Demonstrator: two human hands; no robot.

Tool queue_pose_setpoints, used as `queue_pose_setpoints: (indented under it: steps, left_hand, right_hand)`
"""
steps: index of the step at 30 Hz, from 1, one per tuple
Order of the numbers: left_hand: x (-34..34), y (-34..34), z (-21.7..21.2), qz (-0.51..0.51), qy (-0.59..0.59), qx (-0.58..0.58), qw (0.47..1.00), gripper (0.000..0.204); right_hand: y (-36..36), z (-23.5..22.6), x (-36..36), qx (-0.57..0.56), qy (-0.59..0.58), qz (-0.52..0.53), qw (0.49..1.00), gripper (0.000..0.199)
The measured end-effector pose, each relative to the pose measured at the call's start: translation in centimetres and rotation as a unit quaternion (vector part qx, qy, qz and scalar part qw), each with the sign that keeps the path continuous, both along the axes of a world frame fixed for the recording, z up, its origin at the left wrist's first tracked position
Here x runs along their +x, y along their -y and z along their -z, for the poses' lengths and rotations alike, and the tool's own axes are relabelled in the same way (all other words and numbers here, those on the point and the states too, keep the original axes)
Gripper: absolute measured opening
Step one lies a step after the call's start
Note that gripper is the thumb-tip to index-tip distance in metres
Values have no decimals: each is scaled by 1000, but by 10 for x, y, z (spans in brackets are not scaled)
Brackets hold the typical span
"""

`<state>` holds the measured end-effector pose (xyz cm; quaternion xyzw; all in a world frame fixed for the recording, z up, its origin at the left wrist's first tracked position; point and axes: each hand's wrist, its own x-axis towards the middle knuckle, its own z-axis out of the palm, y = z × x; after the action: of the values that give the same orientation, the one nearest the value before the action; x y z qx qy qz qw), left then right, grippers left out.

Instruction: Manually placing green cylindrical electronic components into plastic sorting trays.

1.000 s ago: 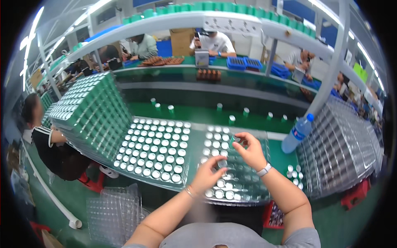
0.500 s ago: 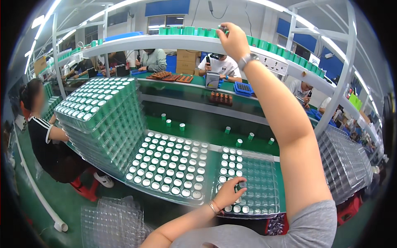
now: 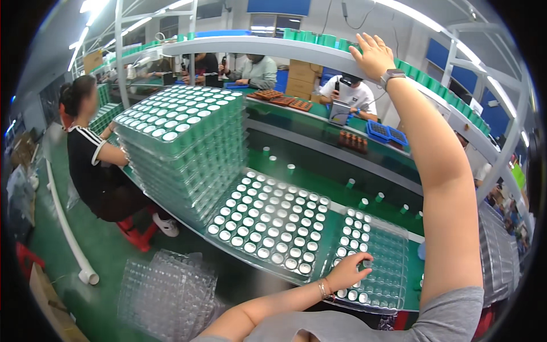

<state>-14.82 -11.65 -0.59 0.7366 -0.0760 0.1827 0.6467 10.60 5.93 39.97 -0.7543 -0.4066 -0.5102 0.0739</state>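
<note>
My right hand (image 3: 376, 57) is raised to the upper shelf, fingers spread and nothing visible in them. Just beside it stands a row of green cylinders (image 3: 326, 40) along the shelf. Low down, my left hand (image 3: 348, 272) curls thumb and forefinger round a small cylinder (image 3: 367, 264) over the part-filled clear tray (image 3: 393, 251); the grip is partly hidden. White-topped green cylinders (image 3: 356, 224) fill that tray's left columns, while cells on its right show no cylinders. Left of it lies another clear tray (image 3: 273, 268), full of white-topped cylinders (image 3: 264, 224).
A tall stack of filled trays (image 3: 182, 154) rises at the left, near a seated person (image 3: 91, 165) in black. Several loose cylinders (image 3: 351, 183) stand on the green belt behind. Bare clear trays (image 3: 165, 290) are piled low left. Across the line, a person (image 3: 356, 94) works in white.
My right hand has opened from a pinch on a dark-ended piece at the shelf, and its fingers now spread. My left hand stays at the tray. The view has turned left.
</note>
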Motion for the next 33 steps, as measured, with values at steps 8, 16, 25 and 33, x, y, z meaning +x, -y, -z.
queue_pose_setpoints:
  steps: [8, 16, 25, 33]
  left_hand:
    - [2, 9, 8, -13, 38, 44, 998, 34]
    - [8, 4, -5, -31, -39, 34, 998, 35]
    - [4, 7, -19, -22, -65, 10, 998, 36]
    - [6, 8, -16, -30, -97, 39, 994, 39]
  right_hand:
    - [2, 4, 10, -23, 41, 80, 996, 73]
    - [60, 42, -19, -95, 142, -321, 932, 51]
    - [201, 318, 73, -171, -366, -120, 907, 38]
    - [189, 448, 165, -39, -465, 0, 884, 64]
